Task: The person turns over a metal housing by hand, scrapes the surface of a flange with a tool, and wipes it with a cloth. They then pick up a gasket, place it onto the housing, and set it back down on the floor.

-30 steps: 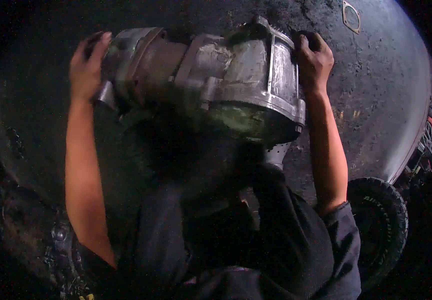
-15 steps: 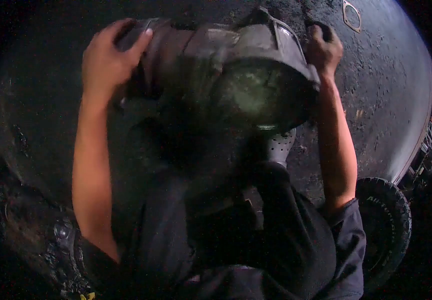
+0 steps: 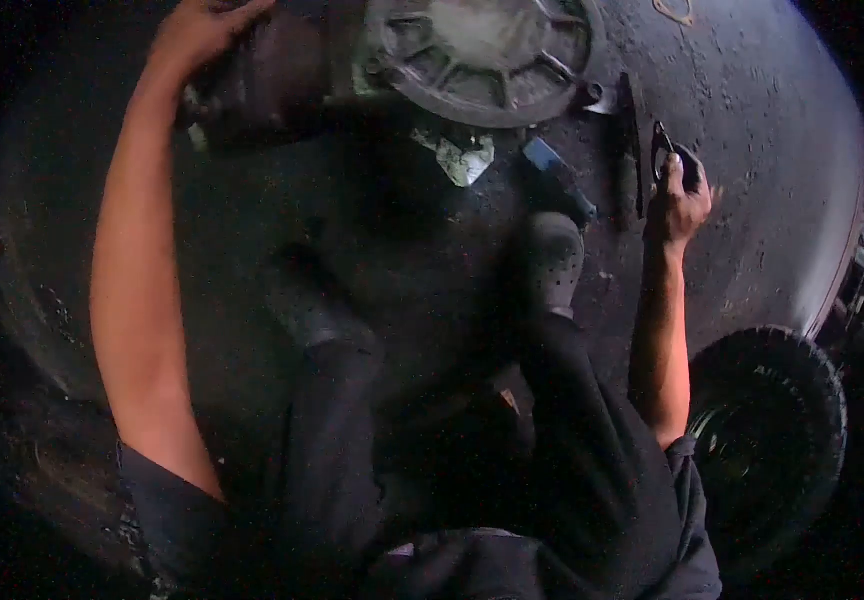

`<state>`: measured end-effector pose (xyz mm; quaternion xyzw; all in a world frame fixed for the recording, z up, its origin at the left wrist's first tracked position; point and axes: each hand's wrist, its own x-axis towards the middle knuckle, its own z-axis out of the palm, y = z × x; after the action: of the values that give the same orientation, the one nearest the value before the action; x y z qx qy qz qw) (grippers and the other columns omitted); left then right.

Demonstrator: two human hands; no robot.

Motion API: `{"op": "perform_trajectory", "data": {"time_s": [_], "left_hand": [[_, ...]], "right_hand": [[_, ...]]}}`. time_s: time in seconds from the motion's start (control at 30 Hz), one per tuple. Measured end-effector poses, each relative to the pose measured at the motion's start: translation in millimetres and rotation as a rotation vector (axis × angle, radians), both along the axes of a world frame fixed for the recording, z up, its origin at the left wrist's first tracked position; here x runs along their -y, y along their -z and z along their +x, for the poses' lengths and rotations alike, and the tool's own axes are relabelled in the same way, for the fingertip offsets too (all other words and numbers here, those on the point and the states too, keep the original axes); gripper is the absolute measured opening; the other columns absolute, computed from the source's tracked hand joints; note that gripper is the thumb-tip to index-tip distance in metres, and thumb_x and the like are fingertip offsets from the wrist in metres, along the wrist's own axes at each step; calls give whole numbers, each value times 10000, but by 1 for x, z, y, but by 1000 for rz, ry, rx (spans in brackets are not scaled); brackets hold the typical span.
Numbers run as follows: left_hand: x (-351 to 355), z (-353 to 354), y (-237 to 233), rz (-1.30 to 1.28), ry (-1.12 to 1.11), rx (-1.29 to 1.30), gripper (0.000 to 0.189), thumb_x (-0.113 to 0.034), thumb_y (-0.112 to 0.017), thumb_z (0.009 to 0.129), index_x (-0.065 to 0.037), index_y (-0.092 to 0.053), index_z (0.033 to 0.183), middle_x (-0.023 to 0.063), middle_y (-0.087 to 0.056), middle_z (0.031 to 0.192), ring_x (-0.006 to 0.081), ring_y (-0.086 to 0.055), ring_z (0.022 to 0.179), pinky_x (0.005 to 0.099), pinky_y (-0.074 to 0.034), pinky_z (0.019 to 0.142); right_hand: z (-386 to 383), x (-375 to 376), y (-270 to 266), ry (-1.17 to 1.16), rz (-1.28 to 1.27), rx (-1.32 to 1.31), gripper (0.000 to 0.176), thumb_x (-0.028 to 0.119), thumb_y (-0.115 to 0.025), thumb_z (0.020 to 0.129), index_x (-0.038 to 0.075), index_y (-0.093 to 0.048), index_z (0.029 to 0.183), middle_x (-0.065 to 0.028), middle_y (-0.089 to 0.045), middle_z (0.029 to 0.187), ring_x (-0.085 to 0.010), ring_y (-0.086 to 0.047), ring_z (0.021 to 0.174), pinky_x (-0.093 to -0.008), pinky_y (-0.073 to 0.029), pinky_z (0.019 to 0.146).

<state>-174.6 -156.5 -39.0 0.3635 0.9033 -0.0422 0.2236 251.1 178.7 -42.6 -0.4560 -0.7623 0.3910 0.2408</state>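
Left hand (image 3: 202, 28) at the top of view, fingers wrapped over the dark, narrow end of a grey cast-metal housing (image 3: 482, 45). Grip closed on it, arm stretched out full length.

The housing runs rightward from that grip. Under the palm is a dark, greasy barrel, then a wide round flange face turned toward the camera. The face is pale grey, with ribs spoking out from a hub and a scuffed, dirty rim. Its upper part is cut off by the frame edge.

Just below the flange, a crumpled pale scrap (image 3: 464, 158) and a flat blue piece (image 3: 550, 160) lie on the dark stained floor (image 3: 752, 150).

Right hand (image 3: 680, 195) is well to the right of the housing, clear of it, fingers curled just beside a thin black bar (image 3: 634, 145). Something small and dark at the fingertips; cannot tell if it is clamped.

Below that hand, a black rubber tyre (image 3: 767, 440). A perforated dark shoe (image 3: 552, 260) sits between the two arms.
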Motion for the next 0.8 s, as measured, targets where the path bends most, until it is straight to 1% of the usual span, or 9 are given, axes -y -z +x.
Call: {"op": "perform_trajectory", "data": {"time_s": [0.03,0.1,0.3,0.33,0.53,0.63,0.7,0.73,0.8], "left_hand": [[-5,4,-4,-3,19,5,559,-557,-614,759,-128,-631,1116,130,-649,1023,264,-631,924,360,-463,849],[-17,18,-15,-9,-382,78,642,-617,-615,717,-121,-623,1126,131,-644,1042,269,-625,945,363,-459,869],[-19,16,1,123,-327,-157,780,-678,-616,665,-66,-600,1148,181,-618,1084,289,-590,1033,373,-434,913],[-16,17,-2,124,-328,-167,780,-678,-616,665,-66,-600,1148,181,-618,1084,289,-590,1033,373,-434,913],[-25,18,-5,150,-317,-34,789,-655,-629,671,-41,-583,1164,183,-606,1110,292,-582,1040,380,-430,921],[-21,12,4,216,-348,-4,744,-607,-623,702,18,-601,1105,205,-620,1058,305,-600,1000,357,-443,886],[-3,-10,27,174,-201,-76,758,-629,-617,695,8,-606,1106,206,-617,1068,301,-592,1021,361,-435,896],[-4,-6,26,170,-203,-69,758,-629,-617,695,8,-606,1106,206,-617,1068,301,-592,1021,361,-435,896],[-8,4,15,177,-182,-160,769,-641,-614,688,4,-607,1107,205,-613,1080,299,-585,1036,359,-427,905]], "right_hand": [[9,-4,3,-26,98,95,209,174,-565,863,-5,-630,948,-53,-645,841,-130,-572,748,-259,-448,720],[15,-2,8,-6,45,61,212,178,-569,861,-4,-630,952,-57,-647,846,-131,-577,754,-257,-449,727],[29,2,39,-59,18,-46,220,186,-584,853,4,-631,968,-63,-650,846,-136,-586,771,-263,-456,730],[25,11,31,-78,41,13,214,174,-592,850,2,-631,971,-62,-648,839,-132,-582,767,-262,-456,721],[10,29,32,-148,-104,-15,171,126,-577,858,-9,-633,946,-71,-645,823,-120,-570,762,-255,-456,712],[8,26,42,-134,-190,-35,172,122,-585,851,-15,-632,943,-72,-646,828,-119,-572,765,-255,-457,705],[3,32,41,-99,-284,-33,173,118,-591,846,-20,-632,942,-72,-645,829,-116,-572,759,-253,-457,695],[1,34,41,-68,-378,-38,175,113,-596,840,-26,-631,942,-71,-644,830,-112,-572,753,-252,-458,684],[1,36,53,-91,-374,-68,176,109,-606,833,-35,-630,931,-60,-641,812,-106,-567,718,-249,-457,653]]}}
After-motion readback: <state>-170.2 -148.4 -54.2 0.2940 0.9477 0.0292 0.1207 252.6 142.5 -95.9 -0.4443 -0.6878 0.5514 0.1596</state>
